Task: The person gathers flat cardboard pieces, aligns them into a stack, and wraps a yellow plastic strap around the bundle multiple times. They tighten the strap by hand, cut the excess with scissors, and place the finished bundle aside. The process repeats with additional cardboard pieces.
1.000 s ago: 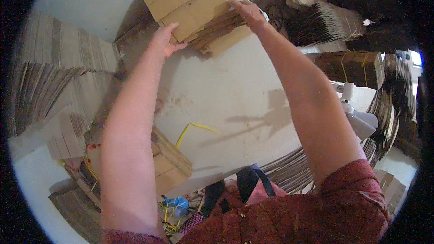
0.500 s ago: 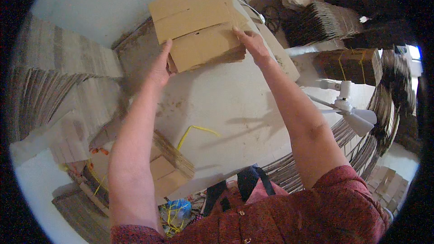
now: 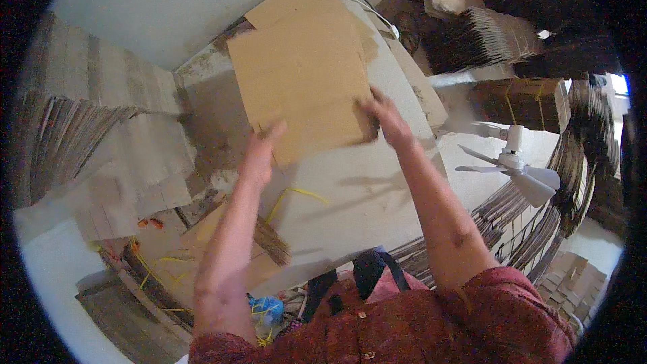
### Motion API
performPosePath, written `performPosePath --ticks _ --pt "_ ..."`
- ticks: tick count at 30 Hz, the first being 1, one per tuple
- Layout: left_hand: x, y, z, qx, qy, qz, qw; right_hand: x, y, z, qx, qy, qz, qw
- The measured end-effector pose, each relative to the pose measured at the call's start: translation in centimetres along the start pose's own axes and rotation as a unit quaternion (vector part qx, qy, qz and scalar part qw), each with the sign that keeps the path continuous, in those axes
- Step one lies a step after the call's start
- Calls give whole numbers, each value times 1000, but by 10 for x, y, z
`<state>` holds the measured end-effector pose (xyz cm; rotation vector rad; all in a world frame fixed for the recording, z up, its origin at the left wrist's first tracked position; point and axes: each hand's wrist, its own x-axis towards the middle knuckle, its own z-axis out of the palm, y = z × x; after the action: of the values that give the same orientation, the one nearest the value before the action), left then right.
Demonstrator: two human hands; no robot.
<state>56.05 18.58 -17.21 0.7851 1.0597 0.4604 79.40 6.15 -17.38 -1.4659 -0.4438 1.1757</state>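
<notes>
Cardboard (image 3: 303, 74): flat, tan, stacked sheets, spanning from one grip to the other and reaching away beyond both; whether the underside touches the table cannot be told.
Far sheet (image 3: 283, 5): tan, skewed, poking out past the cardboard's far edge, well beyond the left grip.
Left grip (image 3: 263, 152): grasping the cardboard at its near left corner, thumb over the top face; the fingers beneath are blurred.
Right grip (image 3: 389, 120): grasping the cardboard's right edge near its closest corner, fingertips blurred; it sits a little farther out than the left one.
Table (image 3: 360, 219): pale, stained surface under and between the two grips, stretching nearer to the body.
Yellow strap (image 3: 296, 193): bent, lying on the table, nearer than the left grip and slightly to its right.
Fan (image 3: 515, 162): white, bladed, to the right of the right grip and nearer than it.
Bundle (image 3: 519, 102): brown card tied with yellow bands, well to the right of the right grip.
Cable (image 3: 374, 10): black and white, curving beyond the right grip.
Tall stacks (image 3: 101, 74): greyish card, layered, well to the left of the left grip.
Low pile (image 3: 271, 243): tan card, nearer than the left grip, partly behind the forearm.
Blue item (image 3: 267, 308): nearest the body, below the left grip; its kind is unclear.
Shirt (image 3: 377, 327): dark red, buttoned, nearer than both grips.
</notes>
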Motion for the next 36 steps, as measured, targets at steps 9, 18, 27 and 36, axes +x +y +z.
performPosePath --ticks 9,18,27,36 --pt "-155 -71 23 317 113 48 940 -152 139 -3 92 -31 264 960" --pt "-174 -79 64 504 122 140 844 -169 119 -17 -16 130 87 988" --pt "-186 -94 91 491 64 171 852 -187 77 -16 -128 74 70 986" --pt "-157 -106 97 375 -34 178 909 -185 49 -26 -164 76 48 982"
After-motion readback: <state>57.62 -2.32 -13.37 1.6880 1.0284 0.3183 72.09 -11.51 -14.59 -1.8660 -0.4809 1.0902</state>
